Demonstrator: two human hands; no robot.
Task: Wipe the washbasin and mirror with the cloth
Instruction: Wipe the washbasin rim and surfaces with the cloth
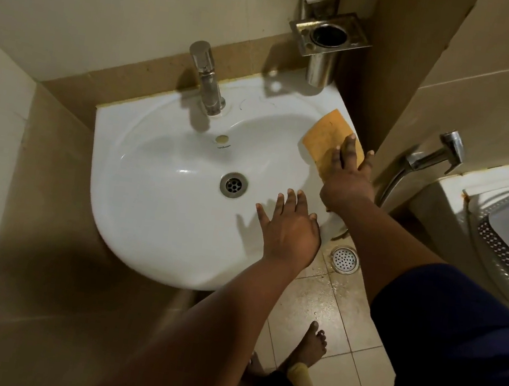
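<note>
Your right hand presses the cloth flat-fingered at the washbasin's three o'clock rim; left hand spread wide, resting at five.

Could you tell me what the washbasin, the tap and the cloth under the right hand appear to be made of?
Washbasin: glazed white ceramic, it seems, given its glossy highlights.
Tap: metal, probably chrome-plated or steel, with a reflective silvery surface.
Cloth: thin orange-yellow fabric with a matte look, lying flat on the rim; the fibre cannot be told.
</note>
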